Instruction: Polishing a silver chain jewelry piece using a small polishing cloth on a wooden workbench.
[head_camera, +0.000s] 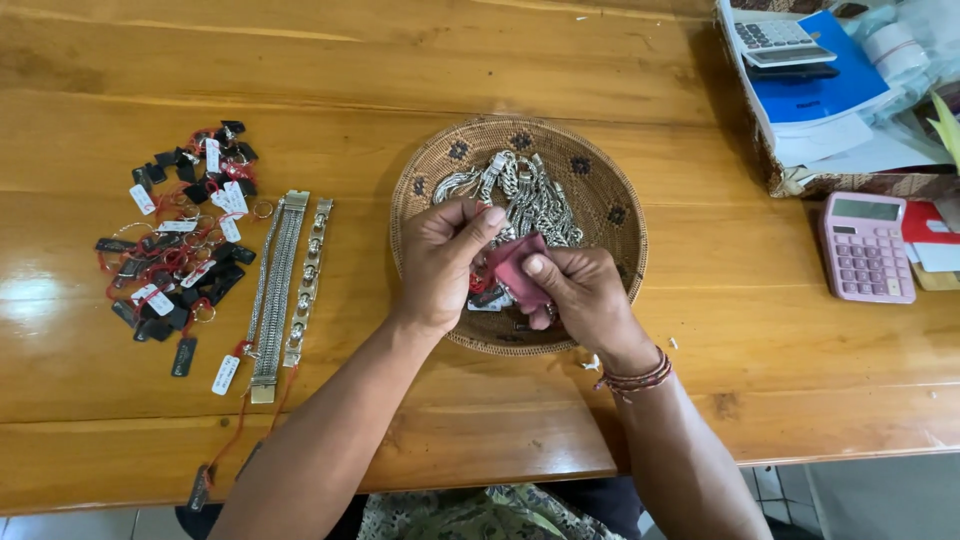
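I see both hands over the woven tray, so bits drop back in. Left hand pinches a silver chain; right hand grips a pink cloth w/ thumb on top. Tagged bracelets lie left.

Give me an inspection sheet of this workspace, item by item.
Surface: glossy wooden table, plank seams visible.
Job's things: maroon cloth pinched by both hands over a round woven basket heaped with silver chain bracelets.
Clutter: two flat silver bracelets laid out left; pile of tagged rings with black and white labels; pink calculator; tray of papers with a blue folder and grey calculator.
Grip: left hand and right hand both closed on the cloth.
Cables: nothing seen.
Surroundings: tiled floor below.
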